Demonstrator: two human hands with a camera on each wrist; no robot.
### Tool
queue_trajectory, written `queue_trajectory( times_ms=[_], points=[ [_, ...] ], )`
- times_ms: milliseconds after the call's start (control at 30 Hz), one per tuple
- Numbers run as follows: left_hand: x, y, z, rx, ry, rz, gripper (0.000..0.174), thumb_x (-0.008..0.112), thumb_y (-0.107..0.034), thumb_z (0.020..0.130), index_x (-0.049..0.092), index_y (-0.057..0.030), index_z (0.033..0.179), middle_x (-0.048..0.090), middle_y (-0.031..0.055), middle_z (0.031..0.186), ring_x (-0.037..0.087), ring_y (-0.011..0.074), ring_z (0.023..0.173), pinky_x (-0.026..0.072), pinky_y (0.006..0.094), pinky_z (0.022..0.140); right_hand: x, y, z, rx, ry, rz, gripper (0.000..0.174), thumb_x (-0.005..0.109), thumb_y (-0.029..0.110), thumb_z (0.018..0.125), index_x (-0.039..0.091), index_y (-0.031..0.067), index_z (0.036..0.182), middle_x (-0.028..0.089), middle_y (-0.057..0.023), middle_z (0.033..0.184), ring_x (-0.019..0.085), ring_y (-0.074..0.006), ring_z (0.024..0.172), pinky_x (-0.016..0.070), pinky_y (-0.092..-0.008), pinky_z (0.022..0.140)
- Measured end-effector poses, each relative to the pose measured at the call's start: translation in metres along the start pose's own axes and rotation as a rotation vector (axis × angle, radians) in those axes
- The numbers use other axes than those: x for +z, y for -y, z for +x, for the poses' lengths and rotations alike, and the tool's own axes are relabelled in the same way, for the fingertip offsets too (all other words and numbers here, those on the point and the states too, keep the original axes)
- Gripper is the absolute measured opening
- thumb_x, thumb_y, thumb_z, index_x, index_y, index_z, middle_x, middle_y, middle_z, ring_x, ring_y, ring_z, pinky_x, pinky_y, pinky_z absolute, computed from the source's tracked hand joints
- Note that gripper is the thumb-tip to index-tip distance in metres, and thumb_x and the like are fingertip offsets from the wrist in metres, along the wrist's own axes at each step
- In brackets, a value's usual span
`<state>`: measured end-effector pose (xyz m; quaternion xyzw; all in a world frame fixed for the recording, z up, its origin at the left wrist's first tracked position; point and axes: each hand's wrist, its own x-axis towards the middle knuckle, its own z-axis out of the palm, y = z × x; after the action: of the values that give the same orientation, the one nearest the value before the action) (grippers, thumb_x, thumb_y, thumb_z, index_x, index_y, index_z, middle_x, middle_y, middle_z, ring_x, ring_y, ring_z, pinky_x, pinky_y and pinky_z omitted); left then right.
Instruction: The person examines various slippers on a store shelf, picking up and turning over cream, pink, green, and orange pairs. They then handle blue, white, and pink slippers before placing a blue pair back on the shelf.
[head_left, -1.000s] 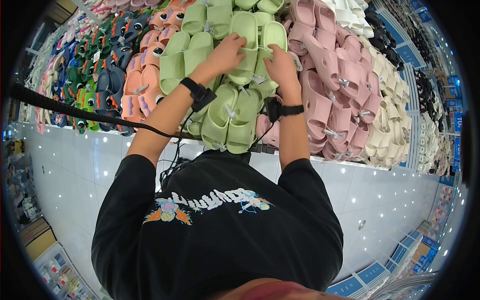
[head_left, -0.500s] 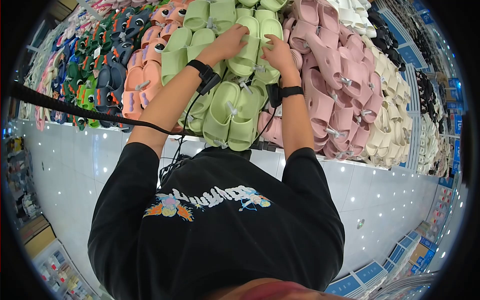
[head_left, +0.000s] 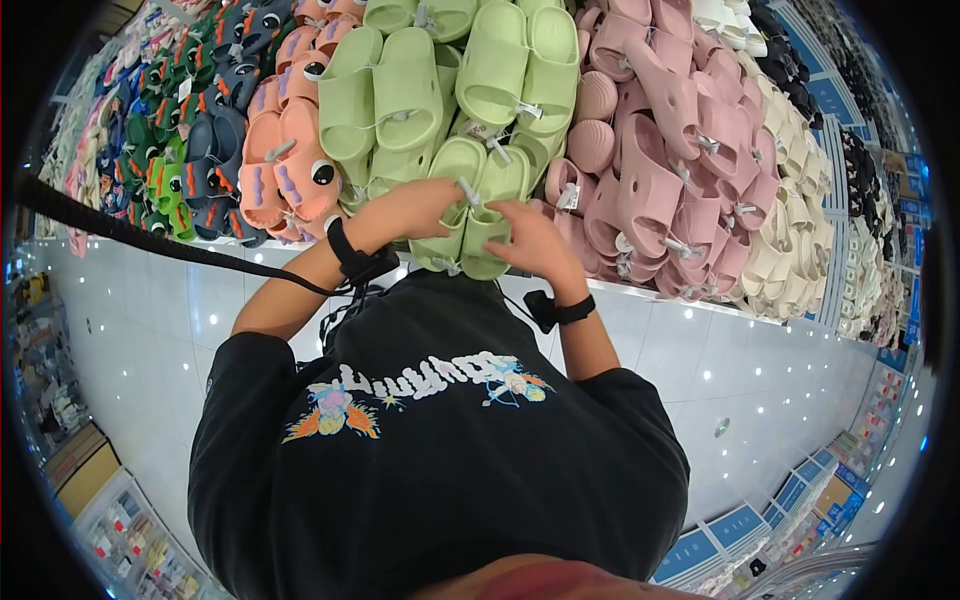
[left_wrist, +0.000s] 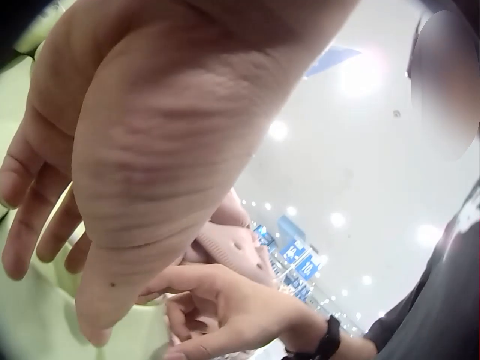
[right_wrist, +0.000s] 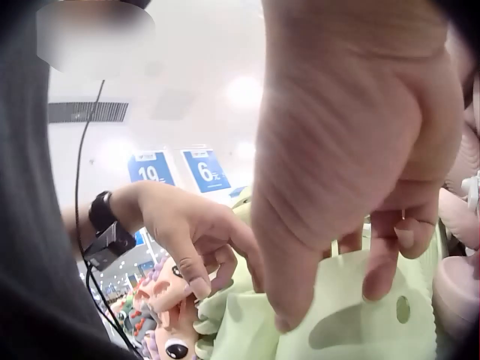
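A pair of light green slides (head_left: pixel 487 182) hangs low on the display wall, just above my chest. My left hand (head_left: pixel 405 212) holds the pair's left side, fingers curled at its edge (right_wrist: pixel 187 232). My right hand (head_left: pixel 528 240) grips the right slide's lower end, with bent fingertips (right_wrist: pixel 379 281) pressing on the green foam (right_wrist: pixel 352 330). In the left wrist view my left hand (left_wrist: pixel 142 150) fills the frame against green foam (left_wrist: pixel 30 322), and the right hand (left_wrist: pixel 225 307) shows beneath it. Both hands nearly meet at the pair.
More green slides (head_left: pixel 520 60) hang above. Pink slides (head_left: pixel 660 190) and cream ones (head_left: pixel 790 200) fill the right, orange ones with eyes (head_left: pixel 285 160) the left. A black cable (head_left: pixel 150 235) crosses the left side. Glossy white floor (head_left: pixel 750 370) lies below.
Both hands have dropped from the upper pair of green slides to the lower pair near my chest. The upper pair now hangs free.
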<state>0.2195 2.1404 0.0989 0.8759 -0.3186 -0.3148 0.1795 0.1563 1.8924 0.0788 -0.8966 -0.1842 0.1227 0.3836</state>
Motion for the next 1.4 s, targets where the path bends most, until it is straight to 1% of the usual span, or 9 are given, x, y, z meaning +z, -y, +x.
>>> queue_trajectory(
  times_ms=[133, 233, 367, 433, 533, 800, 1000, 1100, 1400],
  points=[
    [0.030, 0.028, 0.017, -0.053, 0.154, 0.107, 0.047, 0.081, -0.016, 0.076, 0.069, -0.0037, 0.119, 0.070, 0.0191, 0.112, 0.067, 0.0379, 0.107, 0.0538, 0.0445, 0.091, 0.031, -0.023, -0.004, 0.026, 0.062, -0.082, 0.047, 0.077, 0.020, 0.080, 0.065, 0.0039, 0.123, 0.066, -0.0169, 0.115, 0.065, -0.0393, 0.103, 0.0530, -0.0472, 0.088],
    [0.040, 0.038, 0.018, -0.023, -0.021, 0.147, 0.029, 0.081, -0.013, 0.074, 0.076, -0.0031, 0.101, 0.074, 0.0195, 0.096, 0.071, 0.0388, 0.095, 0.0563, 0.0459, 0.082, 0.026, -0.026, -0.002, 0.040, 0.064, -0.078, 0.038, 0.076, 0.015, 0.081, 0.068, 0.0022, 0.115, 0.066, -0.0178, 0.106, 0.065, -0.0403, 0.100, 0.0527, -0.0471, 0.086],
    [0.029, 0.029, 0.017, 0.016, -0.076, 0.080, 0.028, 0.080, -0.013, 0.075, 0.076, -0.0032, 0.102, 0.073, 0.0208, 0.096, 0.070, 0.0399, 0.095, 0.0556, 0.0465, 0.083, 0.015, -0.025, 0.002, 0.039, 0.004, -0.071, 0.033, 0.076, 0.012, 0.081, 0.069, 0.0003, 0.111, 0.067, -0.0176, 0.102, 0.065, -0.0401, 0.096, 0.0521, -0.0467, 0.083],
    [0.039, 0.044, 0.028, 0.049, -0.238, 0.134, 0.028, 0.080, -0.013, 0.077, 0.075, -0.0028, 0.103, 0.072, 0.0213, 0.097, 0.068, 0.0406, 0.096, 0.0549, 0.0471, 0.084, 0.015, -0.032, 0.006, 0.014, -0.021, -0.098, 0.033, 0.077, 0.013, 0.081, 0.069, 0.0001, 0.111, 0.067, -0.0169, 0.101, 0.065, -0.0402, 0.095, 0.0521, -0.0466, 0.082],
    [0.027, 0.045, 0.027, 0.010, -0.209, 0.051, 0.027, 0.080, -0.013, 0.077, 0.074, -0.0020, 0.102, 0.071, 0.0198, 0.096, 0.068, 0.0406, 0.096, 0.0545, 0.0472, 0.085, 0.010, -0.026, 0.009, 0.036, -0.003, -0.124, 0.033, 0.078, 0.014, 0.081, 0.070, 0.0008, 0.111, 0.067, -0.0169, 0.101, 0.064, -0.0405, 0.095, 0.0521, -0.0469, 0.082],
    [0.034, 0.049, 0.012, 0.083, -0.278, -0.015, 0.039, 0.078, -0.012, 0.079, 0.065, -0.0018, 0.115, 0.066, 0.0168, 0.111, 0.062, 0.0390, 0.108, 0.0520, 0.0447, 0.092, 0.008, -0.017, 0.008, 0.088, 0.014, -0.097, 0.036, 0.079, 0.016, 0.081, 0.070, 0.0038, 0.114, 0.066, -0.0147, 0.109, 0.064, -0.0379, 0.103, 0.0527, -0.0449, 0.088],
    [0.032, 0.034, -0.004, 0.038, -0.292, -0.104, 0.051, 0.075, -0.004, 0.079, 0.058, -0.0015, 0.127, 0.059, 0.0152, 0.123, 0.063, 0.0380, 0.110, 0.0531, 0.0455, 0.093, 0.011, -0.012, 0.001, 0.088, -0.054, -0.072, 0.049, 0.079, 0.017, 0.081, 0.064, 0.0065, 0.126, 0.060, -0.0130, 0.128, 0.065, -0.0354, 0.107, 0.0537, -0.0430, 0.091],
    [0.035, 0.040, -0.009, 0.081, -0.304, -0.172, 0.056, 0.074, -0.005, 0.080, 0.055, -0.0024, 0.133, 0.054, 0.0157, 0.133, 0.065, 0.0351, 0.103, 0.0549, 0.0420, 0.087, 0.021, -0.010, -0.003, 0.162, -0.111, -0.088, 0.061, 0.082, 0.021, 0.080, 0.059, 0.0083, 0.135, 0.052, -0.0152, 0.143, 0.066, -0.0365, 0.107, 0.0547, -0.0431, 0.090],
    [0.031, 0.047, -0.057, 0.145, -0.413, -0.231, 0.058, 0.073, -0.012, 0.088, 0.052, -0.0051, 0.142, 0.053, 0.0151, 0.144, 0.070, 0.0305, 0.094, 0.0563, 0.0400, 0.084, 0.040, 0.013, -0.009, 0.200, -0.279, -0.156, 0.062, 0.082, 0.022, 0.081, 0.057, 0.0055, 0.136, 0.050, -0.0193, 0.145, 0.066, -0.0387, 0.099, 0.0551, -0.0432, 0.087]
  ],
)
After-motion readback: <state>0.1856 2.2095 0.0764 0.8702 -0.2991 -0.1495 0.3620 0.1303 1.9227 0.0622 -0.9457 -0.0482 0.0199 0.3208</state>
